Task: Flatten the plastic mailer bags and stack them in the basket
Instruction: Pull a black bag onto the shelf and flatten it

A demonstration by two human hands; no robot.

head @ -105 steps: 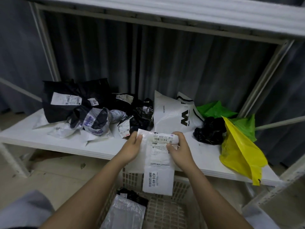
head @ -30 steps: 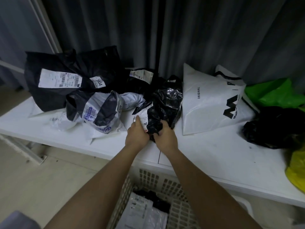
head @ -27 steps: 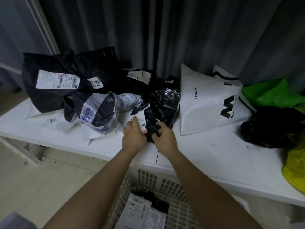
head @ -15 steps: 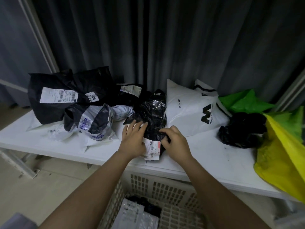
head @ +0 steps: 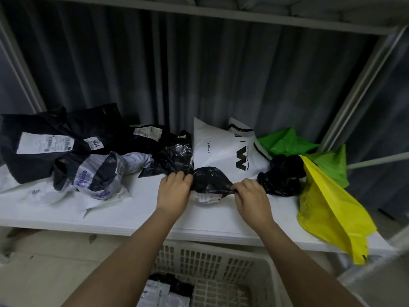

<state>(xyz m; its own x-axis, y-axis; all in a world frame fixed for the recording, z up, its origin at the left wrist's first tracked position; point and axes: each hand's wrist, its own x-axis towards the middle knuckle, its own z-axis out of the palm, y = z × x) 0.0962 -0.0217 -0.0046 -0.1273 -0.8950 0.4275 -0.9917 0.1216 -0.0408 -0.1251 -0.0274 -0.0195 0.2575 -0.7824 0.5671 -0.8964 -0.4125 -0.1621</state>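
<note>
Shelf [head: 137, 209]: white board running left to right, with the heap of unsorted mailers along its far side and bare surface at the near edge.
Basket [head: 212, 258]: white slatted crate below the shelf's near edge, straight under the forearms; a few flattened bags already lie in it.
White bag [head: 221, 151]: printed mailer standing just behind the bag in hand, touching it or nearly so.
Black mailer bag [head: 210, 179]: crumpled, on the shelf between the two hands, long axis left to right; a white label peeks out under its near edge.
Left hand [head: 173, 190]: fingers curled over the bag's left end, gripping it.
Right hand [head: 251, 194]: fingertips pinched on the bag's right near corner.
Key relation: the bag spans hand to hand, each end equally close to its own hand, so pulling outward along that axis looks like the way to spread it flat before dropping it toward the basket.
</note>
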